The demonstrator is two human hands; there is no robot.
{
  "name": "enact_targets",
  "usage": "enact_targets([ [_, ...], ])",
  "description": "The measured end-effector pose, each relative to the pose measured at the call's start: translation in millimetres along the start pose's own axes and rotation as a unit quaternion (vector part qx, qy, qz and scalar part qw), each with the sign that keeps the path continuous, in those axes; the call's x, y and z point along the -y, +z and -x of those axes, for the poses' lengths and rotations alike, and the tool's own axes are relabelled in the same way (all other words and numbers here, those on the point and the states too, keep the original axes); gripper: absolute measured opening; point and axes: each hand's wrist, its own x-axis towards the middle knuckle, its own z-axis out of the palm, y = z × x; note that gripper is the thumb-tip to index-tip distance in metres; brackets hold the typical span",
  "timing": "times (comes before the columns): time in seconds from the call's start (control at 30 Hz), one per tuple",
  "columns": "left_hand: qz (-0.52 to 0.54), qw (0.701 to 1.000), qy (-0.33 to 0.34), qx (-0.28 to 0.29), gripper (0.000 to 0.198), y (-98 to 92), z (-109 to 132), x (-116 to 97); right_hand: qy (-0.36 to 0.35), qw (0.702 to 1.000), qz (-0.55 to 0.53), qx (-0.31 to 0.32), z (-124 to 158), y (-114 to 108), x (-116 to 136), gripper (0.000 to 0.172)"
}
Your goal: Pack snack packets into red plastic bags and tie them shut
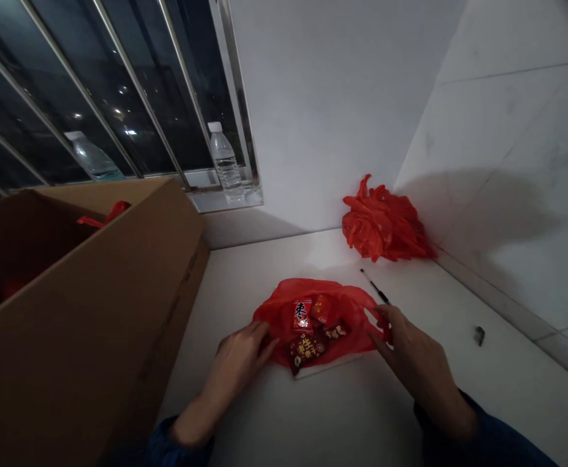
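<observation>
A red plastic bag (296,287) lies spread on the white surface with its mouth open. Inside it are several snack packets: a red packet (302,316) with a large dark character, a smaller red packet (321,309), and brown packets, one of them a dark brown packet (306,349) at the near edge. My left hand (245,353) pinches the bag's left rim, its fingertips partly hidden by the red film. At the right side, my right hand (413,357) has its fingers hooked through the bag's handle loop and closed on it.
On the left stands a tall open cardboard box (132,285) with red plastic inside. A heap of red bags (383,220) sits in the back corner. A thin black pen-like stick (375,286) and a small dark object (479,335) lie rightward. A water bottle (226,162) stands on the windowsill.
</observation>
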Motion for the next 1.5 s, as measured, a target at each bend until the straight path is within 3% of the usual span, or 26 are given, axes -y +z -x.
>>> enact_targets([
  [0.1, 0.125, 0.991, 0.019, -0.035, 0.014, -5.9, 20.4, 3.4, 0.014, 0.993, -0.085, 0.079, -0.8, -9.3, -10.4, 0.033],
  [0.23, 0.309, 0.948, 0.032, -0.068, 0.016, -26.7, 36.7, -0.7, -0.019, 0.962, -0.232, 0.143, -10.7, -36.5, -15.8, 0.037],
  [0.33, 0.396, 0.91, -0.008, -0.123, 0.016, -51.6, 35.3, -3.6, -0.013, 0.949, -0.289, 0.127, -29.3, -56.2, -12.3, 0.036],
  [0.47, 0.489, 0.839, -0.064, -0.232, 0.016, -84.5, 21.9, -5.5, 0.0, 0.926, -0.373, 0.052, -63.3, -70.3, -7.1, 0.039],
  [0.57, 0.495, 0.809, -0.063, -0.312, 0.024, -103.7, 12.3, -10.4, -0.008, 0.917, -0.398, -0.006, -84.1, -77.7, -6.5, 0.047],
  [0.67, 0.413, 0.816, -0.044, -0.402, 0.033, -116.3, 7.6, -17.6, -0.017, 0.954, -0.292, -0.068, -93.8, -89.1, -8.4, 0.043],
  [0.77, 0.278, 0.832, -0.052, -0.477, 0.035, -122.4, 5.9, -22.8, -0.009, 0.98, -0.185, -0.065, -95.5, -103.3, -7.6, 0.031],
  [0.83, 0.246, 0.828, -0.075, -0.499, 0.033, -124.7, 3.6, -24.5, -0.013, 0.973, -0.224, -0.046, -96.5, -109.3, -2.0, 0.034],
  [0.9, 0.255, 0.819, -0.094, -0.505, 0.028, -127.0, -1.0, -25.0, -0.026, 0.934, -0.353, -0.046, -100.1, -108.9, 9.4, 0.032],
  [1.0, 0.299, 0.807, -0.09, -0.502, 0.02, -129.6, -11.9, -25.9, 0.001, 0.807, -0.59, -0.039, -109.9, -95.2, 35.0, 0.028],
  [1.07, 0.352, 0.791, -0.073, -0.495, 0.016, -129.8, -19.8, -29.0, 0.034, 0.727, -0.686, -0.024, -115.5, -82.1, 53.6, 0.037],
  [1.13, 0.409, 0.777, -0.051, -0.477, 0.015, -128.8, -26.4, -36.1, 0.044, 0.689, -0.723, -0.028, -116.2, -70.8, 70.0, 0.034],
  [1.23, 0.472, 0.771, -0.011, -0.428, 0.013, -127.1, -30.6, -54.8, -0.005, 0.703, -0.711, -0.012, -106.5, -62.4, 88.8, 0.028],
  [1.33, 0.489, 0.794, 0.046, -0.359, 0.01, -127.0, -27.6, -76.0, -0.101, 0.768, -0.631, 0.045, -93.0, -61.7, 102.0, 0.059],
  [1.37, 0.481, 0.81, 0.075, -0.326, 0.008, -126.7, -26.0, -81.2, -0.134, 0.786, -0.602, 0.05, -90.1, -61.7, 105.2, 0.059],
  [1.43, 0.454, 0.837, 0.134, -0.274, 0.01, -123.2, -23.6, -87.1, -0.17, 0.797, -0.578, 0.046, -87.9, -60.8, 109.4, 0.039],
  [1.5, 0.433, 0.842, 0.155, -0.282, 0.021, -113.7, -24.0, -87.0, -0.151, 0.786, -0.598, 0.053, -89.4, -58.7, 110.6, 0.023],
])
